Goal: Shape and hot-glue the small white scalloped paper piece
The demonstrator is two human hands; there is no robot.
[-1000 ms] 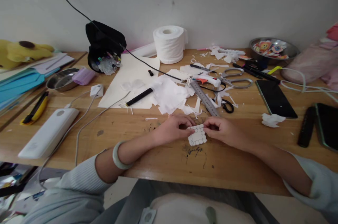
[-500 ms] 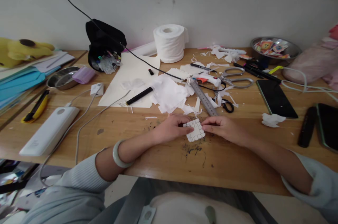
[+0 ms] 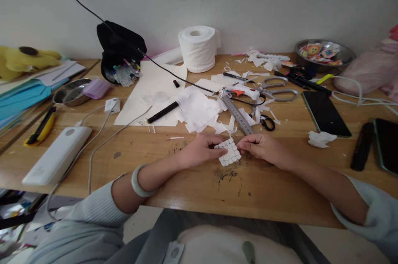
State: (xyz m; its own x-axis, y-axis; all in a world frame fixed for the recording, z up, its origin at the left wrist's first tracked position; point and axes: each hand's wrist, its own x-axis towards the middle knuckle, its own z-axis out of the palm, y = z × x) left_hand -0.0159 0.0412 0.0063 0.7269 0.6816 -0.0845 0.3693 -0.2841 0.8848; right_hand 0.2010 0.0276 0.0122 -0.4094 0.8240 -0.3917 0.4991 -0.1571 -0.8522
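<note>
Between thumb and fingers, my left hand [image 3: 205, 150] grips a small white paper piece [image 3: 230, 152]. Rounded, scallop-like outlines drawn in black run around its border, and its middle is plain white. My right hand [image 3: 263, 150] is closed in a pinch right by the paper's upper right edge; whatever sits between those fingertips is hidden. Just beyond the hands lies a steel ruler [image 3: 238, 115]. White paper scraps [image 3: 199, 108] and a white glue gun [image 3: 245, 91] with an orange trigger are farther back.
Grey-handled scissors [image 3: 281, 94], a black marker [image 3: 163, 112], a paper roll [image 3: 198, 50] and a metal bowl of cutouts [image 3: 325, 54] stand around the back. To the left are a power bank [image 3: 59, 154] with cables and a yellow cutter [image 3: 40, 127]; a phone [image 3: 326, 113] lies right.
My right fingers have curled in more tightly beside the paper's edge and shifted slightly up. The left hand keeps its hold on the paper. The view has shifted slightly.
</note>
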